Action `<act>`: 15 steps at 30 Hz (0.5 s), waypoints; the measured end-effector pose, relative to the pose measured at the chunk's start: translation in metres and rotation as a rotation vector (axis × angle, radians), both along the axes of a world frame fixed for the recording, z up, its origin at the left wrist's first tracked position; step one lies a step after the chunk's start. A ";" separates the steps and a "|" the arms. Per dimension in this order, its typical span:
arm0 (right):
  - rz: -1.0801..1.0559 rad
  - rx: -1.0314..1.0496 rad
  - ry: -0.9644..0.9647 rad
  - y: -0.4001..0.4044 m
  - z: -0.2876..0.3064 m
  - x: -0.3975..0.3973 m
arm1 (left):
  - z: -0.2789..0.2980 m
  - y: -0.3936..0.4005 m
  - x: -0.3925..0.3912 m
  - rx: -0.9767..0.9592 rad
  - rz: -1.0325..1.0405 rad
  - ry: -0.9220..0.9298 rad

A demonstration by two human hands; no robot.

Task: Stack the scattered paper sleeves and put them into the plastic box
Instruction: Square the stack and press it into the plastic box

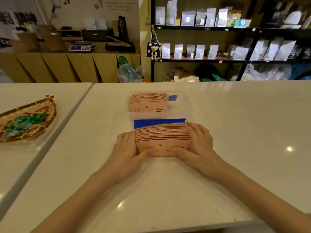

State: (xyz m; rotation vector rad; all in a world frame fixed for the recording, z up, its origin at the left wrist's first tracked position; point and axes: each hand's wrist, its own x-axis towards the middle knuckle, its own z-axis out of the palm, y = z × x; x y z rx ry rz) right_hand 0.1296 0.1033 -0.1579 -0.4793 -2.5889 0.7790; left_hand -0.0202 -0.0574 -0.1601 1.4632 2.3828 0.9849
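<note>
A stack of pink paper sleeves [163, 134] with a blue sleeve [159, 122] at its far end stands on edge on the white table. My left hand [127, 148] presses the stack's left side and my right hand [197, 142] its right side, thumbs across the front sleeve. Just behind it sits the clear plastic box [185, 105], which holds another row of pink sleeves [149, 102] in its left part and a blue sleeve behind them.
A woven bamboo tray [48, 105] with green wrapped items lies on the adjoining table at the left. A seam runs between the two tables. Wooden cabinets and black shelves with bags stand beyond the table's far edge.
</note>
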 end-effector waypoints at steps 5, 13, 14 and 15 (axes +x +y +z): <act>-0.019 0.007 0.027 0.008 -0.003 0.001 | 0.005 -0.004 -0.001 0.079 0.032 -0.029; -0.017 0.077 0.002 0.015 0.008 0.001 | 0.010 -0.001 -0.008 0.083 0.017 0.094; -0.011 0.082 -0.027 0.016 0.006 0.001 | 0.009 -0.001 -0.007 0.073 0.012 0.081; -0.005 0.081 -0.049 0.016 0.005 0.002 | 0.007 -0.001 -0.006 0.069 0.009 0.065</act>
